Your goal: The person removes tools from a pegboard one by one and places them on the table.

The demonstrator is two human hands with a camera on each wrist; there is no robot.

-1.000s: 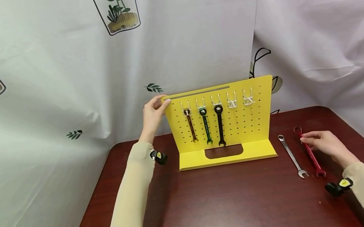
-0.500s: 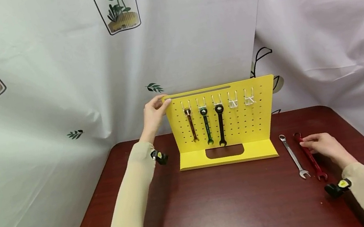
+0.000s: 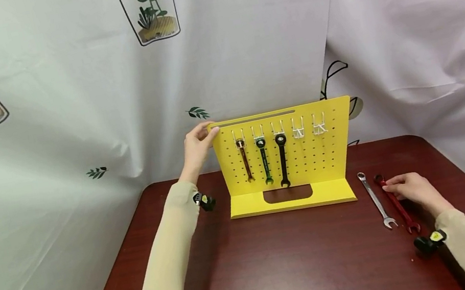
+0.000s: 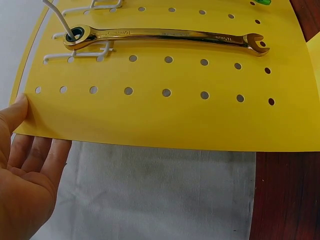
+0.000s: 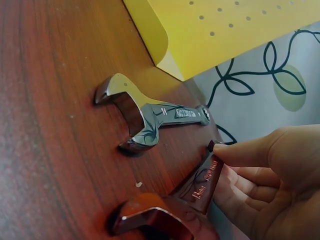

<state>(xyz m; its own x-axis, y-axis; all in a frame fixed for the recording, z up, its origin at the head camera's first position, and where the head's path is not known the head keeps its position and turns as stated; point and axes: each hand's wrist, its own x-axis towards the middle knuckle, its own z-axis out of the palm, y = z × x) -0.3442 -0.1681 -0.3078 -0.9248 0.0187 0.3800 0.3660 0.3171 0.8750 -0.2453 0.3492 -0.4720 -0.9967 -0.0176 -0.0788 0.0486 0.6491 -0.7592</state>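
Note:
My left hand (image 3: 197, 151) grips the top left corner of a yellow pegboard (image 3: 323, 157), thumb in front and fingers behind, as the left wrist view shows. At the right, my right hand (image 3: 417, 191) pinches a red combination wrench (image 3: 399, 209) near its ring end; its open end points towards me, on or close to the table. Thumb and fingers hold the red wrench's shank (image 5: 200, 185) in the right wrist view. A silver combination wrench (image 3: 376, 202) lies just left of it, untouched. Three wrenches hang on the board: gold-brown (image 3: 245, 161), green (image 3: 265, 162) and black (image 3: 282, 159).
Two white hooks (image 3: 297, 128) at the right of the board's hook row hold nothing. The board's base (image 3: 243, 206) stands on a dark red-brown table (image 3: 303, 257). A pale printed cloth (image 3: 262, 46) hangs behind it.
My right hand has moved slightly towards me with the red wrench, whose ring end has come a little nearer and lower. The left hand stays on the board's corner.

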